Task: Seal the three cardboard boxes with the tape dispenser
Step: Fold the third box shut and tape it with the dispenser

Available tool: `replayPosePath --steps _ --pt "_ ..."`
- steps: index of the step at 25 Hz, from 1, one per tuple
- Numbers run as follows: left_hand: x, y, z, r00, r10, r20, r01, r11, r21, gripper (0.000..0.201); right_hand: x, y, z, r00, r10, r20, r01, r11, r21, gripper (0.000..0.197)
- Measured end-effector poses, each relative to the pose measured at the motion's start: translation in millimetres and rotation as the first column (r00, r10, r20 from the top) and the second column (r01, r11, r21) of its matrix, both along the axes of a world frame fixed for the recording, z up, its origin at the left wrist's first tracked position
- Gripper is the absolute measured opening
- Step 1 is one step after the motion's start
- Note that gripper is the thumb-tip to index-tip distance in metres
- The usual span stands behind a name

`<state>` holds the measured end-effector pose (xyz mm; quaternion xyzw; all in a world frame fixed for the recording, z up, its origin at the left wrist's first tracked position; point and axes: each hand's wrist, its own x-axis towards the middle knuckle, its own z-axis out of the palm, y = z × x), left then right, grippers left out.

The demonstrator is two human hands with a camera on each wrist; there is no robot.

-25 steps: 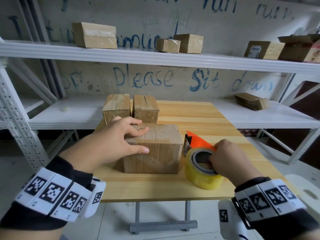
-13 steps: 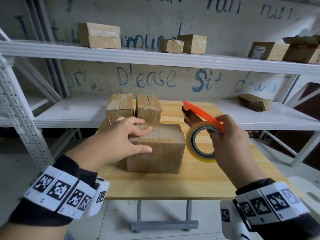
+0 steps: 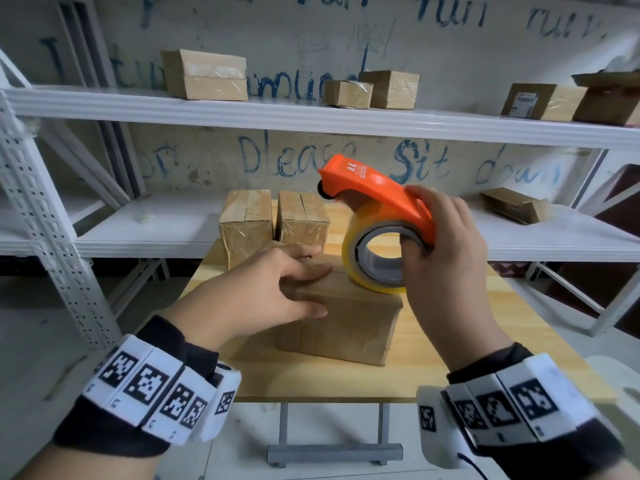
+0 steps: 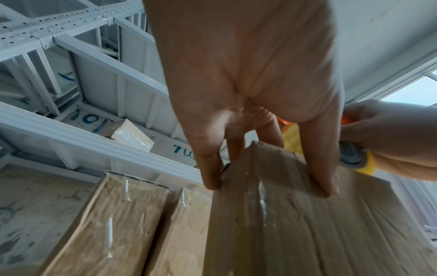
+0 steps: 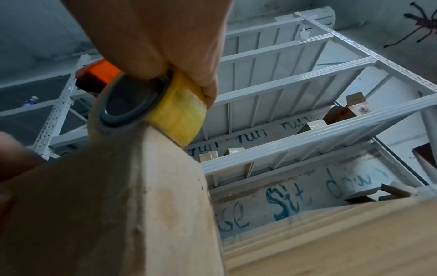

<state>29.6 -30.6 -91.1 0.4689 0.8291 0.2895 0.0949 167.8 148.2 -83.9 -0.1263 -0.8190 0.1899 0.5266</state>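
A brown cardboard box [image 3: 343, 323] sits near the front of the wooden table [image 3: 485, 341]. My left hand [image 3: 277, 289] rests on its top left part, fingers spread over the lid and thumb against the near side; the left wrist view shows fingertips [image 4: 327, 188] on the cardboard [image 4: 307, 233]. My right hand [image 3: 446, 258] grips the orange tape dispenser [image 3: 377, 192] with its yellowish tape roll [image 3: 367, 271], held over the box's top right part. The roll [image 5: 175, 112] touches the box [image 5: 141, 196] in the right wrist view. Two smaller boxes [image 3: 246, 220] [image 3: 302, 220] stand behind.
White metal shelving [image 3: 311, 116] runs behind and beside the table, with several cardboard boxes on its upper shelf [image 3: 206, 76] and one flat box [image 3: 512, 209] on the lower right shelf. The table's front edge [image 3: 346, 398] lies close to me.
My right hand has lifted the tape dispenser off the table at the box's right and carried it up and left over the box top. The left hand stayed on the box.
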Motion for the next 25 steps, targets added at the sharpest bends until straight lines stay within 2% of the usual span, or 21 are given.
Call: replayPosePath --steps 5,8,10,13,14,16,18,21,25 --pt "3.0 4.8 -0.9 0.999 -0.004 -0.045 0.004 1.0 0.005 0.057 -8.2 2.8 6.7 0.996 0.079 0.051 -0.084 0.992 0.092 0.054" --pt "0.4 4.6 -2.3 0.997 -0.031 -0.069 0.031 0.999 0.011 0.055 -10.8 3.6 10.5 0.994 0.098 0.04 -0.1 0.994 0.039 0.059" --pt "-1.3 -0.6 -2.4 0.999 -0.044 0.002 0.044 0.997 0.055 0.048 -12.0 3.9 11.4 0.987 0.149 0.063 -0.149 0.989 -0.001 0.065" --pt "-6.5 -8.1 -3.5 0.97 -0.034 0.242 -0.028 0.968 0.249 0.034 -10.8 6.1 11.6 0.972 0.219 0.084 -0.216 0.976 -0.043 0.071" --pt "-8.9 -8.0 -4.0 0.943 -0.029 0.331 -0.096 0.93 0.355 0.028 -10.5 7.2 11.6 0.971 0.223 0.085 -0.219 0.974 -0.051 0.072" --pt "-11.8 -4.6 -0.4 0.871 -0.053 0.489 -0.258 0.798 0.544 0.031 -10.0 7.9 11.6 0.97 0.226 0.087 -0.221 0.973 -0.065 0.071" --pt "-5.6 -3.4 8.8 0.763 -0.144 0.63 -0.359 0.717 0.598 0.035 -10.4 6.7 11.3 0.969 0.23 0.09 -0.225 0.973 -0.054 0.071" --pt "6.2 -3.9 18.9 0.602 -0.247 0.759 -0.402 0.728 0.555 0.024 -10.7 6.4 10.3 0.968 0.234 0.094 -0.232 0.972 -0.032 0.071" --pt "6.5 -4.0 22.4 0.401 -0.287 0.87 -0.467 0.753 0.464 0.027 -8.7 9.0 9.8 0.966 0.237 0.102 -0.235 0.971 -0.031 0.071"
